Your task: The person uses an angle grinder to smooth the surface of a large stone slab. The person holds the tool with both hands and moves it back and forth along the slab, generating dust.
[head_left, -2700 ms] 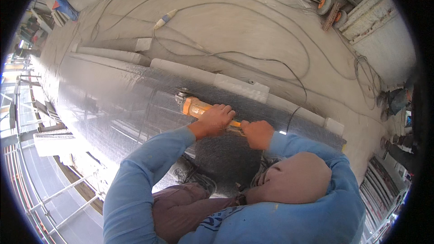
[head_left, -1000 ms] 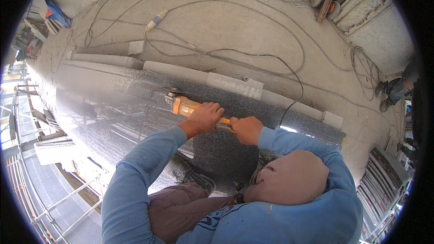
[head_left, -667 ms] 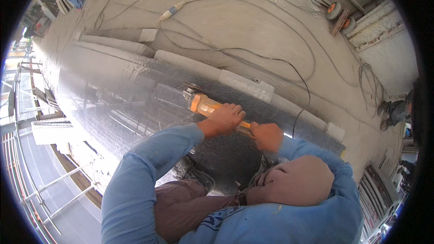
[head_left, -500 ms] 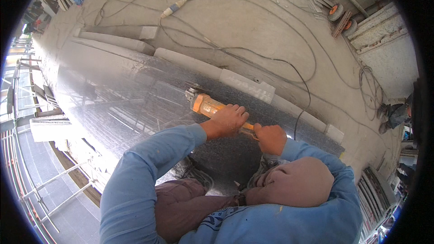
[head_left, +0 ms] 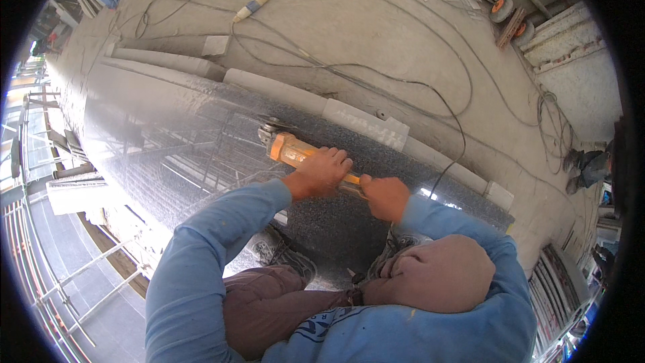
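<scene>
An orange angle grinder [head_left: 293, 150] lies low over a dark, polished stone slab [head_left: 195, 161], its disc [head_left: 281, 123] at or just above the surface near the slab's far edge. My left hand [head_left: 322, 173] wraps round the grinder's body behind the orange collar. Farther back, my right hand [head_left: 386, 197] grips the rear handle, with the thumb along the top. Whether the disc touches the stone cannot be made out. A black cord [head_left: 451, 167] runs over the slab on the right of my right hand.
Pale stone blocks [head_left: 366, 123] line the slab's far edge. Beyond them, cables and a plug connector [head_left: 252, 7] lie on the dusty floor. Orange-hubbed wheels [head_left: 501, 9] stand at far right, metal rails [head_left: 101, 255] at left. My shoes [head_left: 285, 255] are close to the slab.
The grinder, held in both hands, has shifted a little to the left and slightly away from me along the slab. My grip looks the same.
</scene>
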A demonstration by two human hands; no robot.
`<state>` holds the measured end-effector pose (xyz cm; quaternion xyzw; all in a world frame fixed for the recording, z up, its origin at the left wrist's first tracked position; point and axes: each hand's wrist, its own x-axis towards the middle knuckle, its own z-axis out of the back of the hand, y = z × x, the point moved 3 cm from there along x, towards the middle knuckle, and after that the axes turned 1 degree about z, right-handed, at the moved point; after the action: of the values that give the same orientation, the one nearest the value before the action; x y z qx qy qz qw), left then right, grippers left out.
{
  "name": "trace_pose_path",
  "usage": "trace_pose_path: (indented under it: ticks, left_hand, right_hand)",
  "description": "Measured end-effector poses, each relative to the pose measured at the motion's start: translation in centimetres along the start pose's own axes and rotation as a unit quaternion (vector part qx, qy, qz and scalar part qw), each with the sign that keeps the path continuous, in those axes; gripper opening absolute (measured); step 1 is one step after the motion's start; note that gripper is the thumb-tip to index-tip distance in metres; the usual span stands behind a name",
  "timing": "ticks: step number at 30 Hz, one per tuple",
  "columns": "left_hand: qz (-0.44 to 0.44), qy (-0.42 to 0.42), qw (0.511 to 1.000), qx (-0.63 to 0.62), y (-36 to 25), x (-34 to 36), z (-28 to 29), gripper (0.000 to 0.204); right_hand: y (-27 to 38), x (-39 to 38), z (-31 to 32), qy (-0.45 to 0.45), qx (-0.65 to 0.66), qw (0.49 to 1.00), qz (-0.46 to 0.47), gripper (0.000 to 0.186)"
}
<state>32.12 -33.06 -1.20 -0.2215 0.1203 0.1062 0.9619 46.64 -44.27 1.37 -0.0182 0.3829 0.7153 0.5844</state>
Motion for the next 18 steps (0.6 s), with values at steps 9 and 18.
trace_pose_path:
  ticks: [9, 18]
  left_hand:
    - [0.003, -0.007, 1.0, 0.027, 3.0, -0.6, -1.6, 0.06]
    - [0.009, 0.01, 1.0, 0.014, 4.0, -0.9, -0.5, 0.065]
  right_hand:
    - [0.1, 2.6, -0.5, 0.009, 0.001, 1.0, 0.003, 0.029]
    - [0.4, 3.8, -0.2, 0.022, 0.004, 1.0, 0.014, 0.032]
